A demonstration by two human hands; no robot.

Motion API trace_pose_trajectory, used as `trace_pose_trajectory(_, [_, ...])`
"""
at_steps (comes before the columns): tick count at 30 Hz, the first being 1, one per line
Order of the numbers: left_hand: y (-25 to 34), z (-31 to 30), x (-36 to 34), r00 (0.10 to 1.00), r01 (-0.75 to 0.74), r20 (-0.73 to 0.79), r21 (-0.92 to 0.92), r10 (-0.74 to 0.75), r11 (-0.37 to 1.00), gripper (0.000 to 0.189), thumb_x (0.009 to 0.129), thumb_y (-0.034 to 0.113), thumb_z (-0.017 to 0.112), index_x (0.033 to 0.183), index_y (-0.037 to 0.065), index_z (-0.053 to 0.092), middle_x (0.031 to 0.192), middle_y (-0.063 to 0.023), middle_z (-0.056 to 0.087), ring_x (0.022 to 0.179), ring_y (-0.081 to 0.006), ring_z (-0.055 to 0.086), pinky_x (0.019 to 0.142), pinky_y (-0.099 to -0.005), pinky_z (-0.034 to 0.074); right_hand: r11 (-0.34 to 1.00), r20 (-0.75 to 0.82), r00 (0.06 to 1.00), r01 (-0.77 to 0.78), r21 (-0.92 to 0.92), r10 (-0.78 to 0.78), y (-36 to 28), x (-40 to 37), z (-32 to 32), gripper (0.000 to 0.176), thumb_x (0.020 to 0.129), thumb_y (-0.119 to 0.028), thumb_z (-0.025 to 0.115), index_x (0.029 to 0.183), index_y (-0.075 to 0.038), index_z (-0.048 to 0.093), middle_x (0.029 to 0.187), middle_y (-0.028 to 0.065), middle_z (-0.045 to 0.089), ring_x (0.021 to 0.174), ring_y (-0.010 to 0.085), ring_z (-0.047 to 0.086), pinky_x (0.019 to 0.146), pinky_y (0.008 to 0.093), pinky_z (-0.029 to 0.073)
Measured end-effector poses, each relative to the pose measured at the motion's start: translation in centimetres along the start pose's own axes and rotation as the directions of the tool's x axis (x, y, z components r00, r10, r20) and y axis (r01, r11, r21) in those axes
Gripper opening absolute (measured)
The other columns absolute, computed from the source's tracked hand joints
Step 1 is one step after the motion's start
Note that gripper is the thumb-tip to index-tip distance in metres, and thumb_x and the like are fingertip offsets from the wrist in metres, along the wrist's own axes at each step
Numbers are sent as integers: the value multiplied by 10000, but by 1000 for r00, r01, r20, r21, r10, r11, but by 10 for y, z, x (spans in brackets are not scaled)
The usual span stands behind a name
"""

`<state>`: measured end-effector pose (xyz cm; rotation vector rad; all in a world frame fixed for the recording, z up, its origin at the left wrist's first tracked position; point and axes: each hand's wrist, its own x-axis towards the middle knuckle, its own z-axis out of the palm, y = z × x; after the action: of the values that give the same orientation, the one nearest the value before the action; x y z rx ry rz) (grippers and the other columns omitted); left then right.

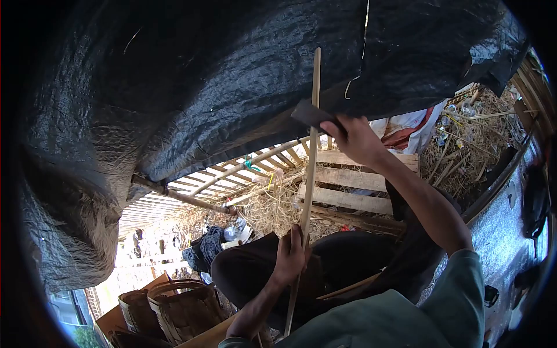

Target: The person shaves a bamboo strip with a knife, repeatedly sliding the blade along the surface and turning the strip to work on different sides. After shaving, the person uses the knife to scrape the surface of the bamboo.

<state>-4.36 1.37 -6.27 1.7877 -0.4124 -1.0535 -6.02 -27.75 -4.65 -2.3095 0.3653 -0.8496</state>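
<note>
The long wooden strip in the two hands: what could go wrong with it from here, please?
The dark flat blade in the right hand crosses the long wooden strip; if it slips down along the strip, it might cut the left hand, which grips lower. The strip's upper end appears close to the black sheet, so a sudden lift could perhaps poke or tear it.

Baskets (184, 316) left of slats (351, 200); straw (464, 145) beyond, right.
</note>
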Motion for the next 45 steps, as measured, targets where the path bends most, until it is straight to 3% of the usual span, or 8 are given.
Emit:
trace_pose_trajectory(4, [3,3,2,999,31,17,-26,-31,999,577,1017,449,204,687,55,465,431,-18,413,318,-129,424,331,-279,351,985,-38,984,-172,-12,172,17,14,-17,430,947,-373,532,791,23,597,585,216,588,625,419,621,532,449,495])
trace_pose_trajectory(10, [-8,-1,12,997,-41,-63,-134,32,990,509,1032,401,165,706,95,409,454,14,300,302,-94,281,285,-240,230,998,-13,999,38,40,-38,-4,-5,6,407,955,-369,514,879,22,598,659,241,612,666,439,618,575,465,510])
trace_pose_trajectory(22, [28,-18,9,950,225,308,-551,-55,803,519,1003,519,198,812,101,440,463,38,289,294,-70,237,282,-211,211,943,460,884,-79,323,-84,-72,-71,23,448,960,-430,482,1069,-7,582,592,172,599,547,329,638,530,438,507])
trace_pose_trajectory(27, [37,-28,7,927,219,373,-628,43,747,544,977,575,256,905,76,461,473,43,277,313,-61,215,303,-197,204,430,638,712,-694,578,293,-66,-41,7,384,998,-402,393,950,-32,484,587,68,537,449,170,524,484,322,454])
trace_pose_trajectory(31, [37,-28,5,936,136,333,-638,112,758,500,990,527,301,1003,62,485,511,38,298,330,-55,253,313,-196,213,-260,626,616,-581,771,479,-42,-23,-5,274,955,-337,456,996,-68,481,739,100,589,599,215,576,586,358,477])
trace_pose_trajectory(39, [39,-25,2,978,37,191,-566,87,824,380,1012,399,361,1043,45,494,567,21,329,349,-62,284,333,-202,231,-371,423,773,-261,891,472,-44,-27,-4,278,945,-125,452,1176,-22,338,1067,239,525,986,286,587,908,440,518])
trace_pose_trajectory(43, [43,-24,3,976,28,195,-539,92,842,401,1012,412,354,1012,37,495,565,21,318,350,-58,295,331,-197,235,-391,581,770,-465,794,264,-46,-31,-11,308,971,-237,424,1205,-56,338,1041,198,594,700,196,612,625,319,545])
trace_pose_trajectory(45, [39,-25,4,973,19,202,-559,114,829,415,1010,423,352,995,34,494,569,21,332,360,-61,306,342,-199,251,-168,552,775,-526,834,308,-54,-30,-19,351,976,-295,418,1248,-80,365,975,139,628,548,137,558,477,252,469])
